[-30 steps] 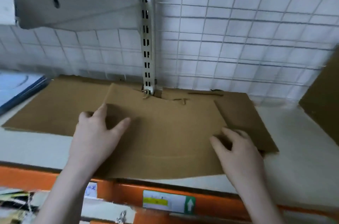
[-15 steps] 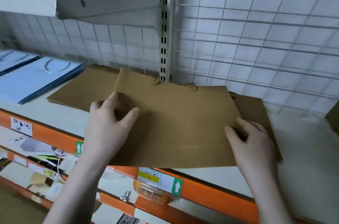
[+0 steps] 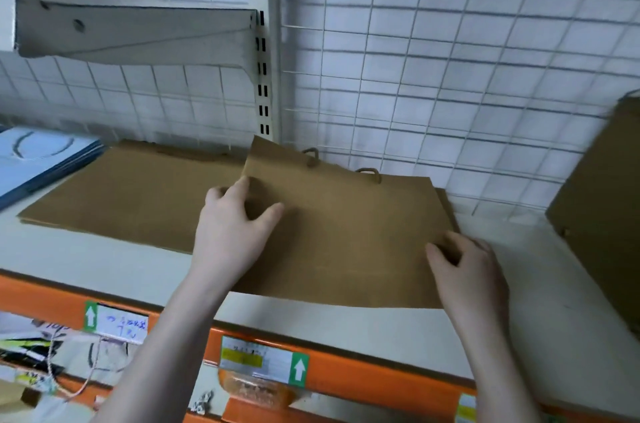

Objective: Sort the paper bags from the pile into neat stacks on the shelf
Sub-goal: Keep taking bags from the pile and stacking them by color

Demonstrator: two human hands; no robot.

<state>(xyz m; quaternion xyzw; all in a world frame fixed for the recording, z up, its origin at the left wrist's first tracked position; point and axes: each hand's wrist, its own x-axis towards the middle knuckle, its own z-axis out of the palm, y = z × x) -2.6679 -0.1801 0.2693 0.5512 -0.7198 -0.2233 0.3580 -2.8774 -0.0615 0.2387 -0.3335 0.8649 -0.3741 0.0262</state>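
Note:
A flat brown paper bag with twisted handles lies on the white shelf, over another brown bag whose right edge peeks out beneath. My left hand holds the bag near its left edge, thumb spread on top. My right hand grips its right edge, thumb on top. The bag's front edge bows up a little off the shelf.
A stack of brown bags lies to the left, with blue-and-white bags beyond. A tall brown bag leans at the right. A shelf bracket juts out overhead beside the slotted post. An orange beam fronts the shelf.
Both hands have slid the brown bag to the right, so it now covers most of the bag beneath it. My view has shifted left and back.

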